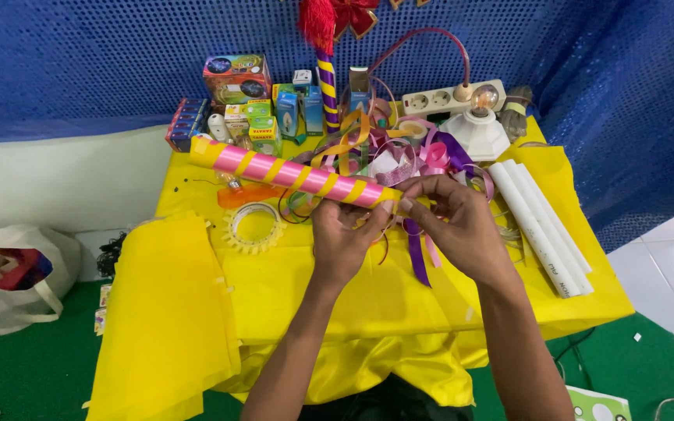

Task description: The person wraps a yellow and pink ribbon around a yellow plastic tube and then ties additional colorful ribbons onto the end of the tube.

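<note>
A long tube (290,173) wrapped in spiral pink and yellow ribbon lies slanted across the yellow-covered table (384,292). My left hand (342,238) grips its near end from below. My right hand (454,222) pinches the same end with its fingertips, where the ribbon wrap stops. Loose purple and pink ribbon (417,253) hangs down under my hands. A pile of curled ribbons (399,152) in orange, purple and pink lies just behind the tube.
Two white pipes (544,230) lie at the right. A tape roll (253,224) sits left of my hands. Small boxes (263,109), a power strip (450,97) and a lamp holder with bulb (479,125) stand at the back. A white bag (9,277) lies on the floor.
</note>
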